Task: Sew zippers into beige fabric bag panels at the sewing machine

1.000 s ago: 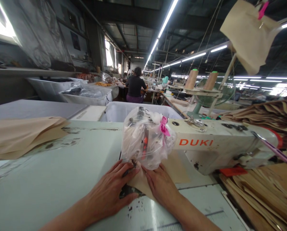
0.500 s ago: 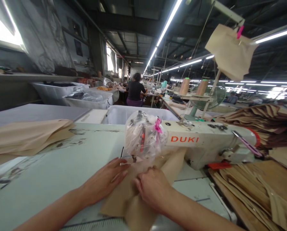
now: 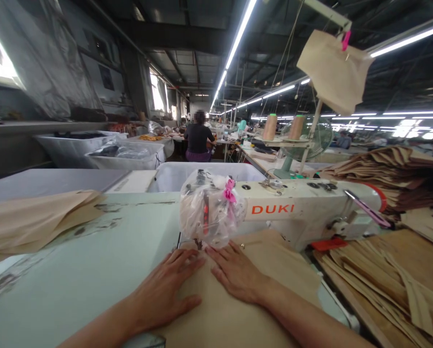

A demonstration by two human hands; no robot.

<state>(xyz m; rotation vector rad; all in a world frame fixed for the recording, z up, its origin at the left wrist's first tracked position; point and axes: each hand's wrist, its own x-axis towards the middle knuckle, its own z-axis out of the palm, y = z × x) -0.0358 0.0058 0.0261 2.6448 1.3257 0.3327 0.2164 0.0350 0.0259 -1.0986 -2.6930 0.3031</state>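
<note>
A tan piece of fabric [image 3: 231,314] lies spread under the sewing machine [image 3: 274,203], reaching toward me and to the right beneath its arm. My left hand [image 3: 167,285] rests on the fabric's left side, fingers stretched toward the needle area. Flat on the cloth, my right hand [image 3: 236,270] points its fingertips at the same spot from the right. Both hands are open and press on the fabric without gripping it. Clear plastic tied with a pink ribbon [image 3: 230,191] wraps the machine's head. The needle itself is hard to make out.
Folded tan fabric [image 3: 38,217] lies on the left of the pale green table [image 3: 75,270]. Tan strips [image 3: 383,290] cover a wooden board at right, before a tall fabric stack [image 3: 390,179]. Tweezers [image 3: 367,208] rest on the machine. A white bin [image 3: 209,171] stands behind it.
The fabric, bunched and folded before, now lies flat and spread wide. My right hand has gone from closed on the cloth to flat, moving nearer the needle. My left hand's fingers have spread.
</note>
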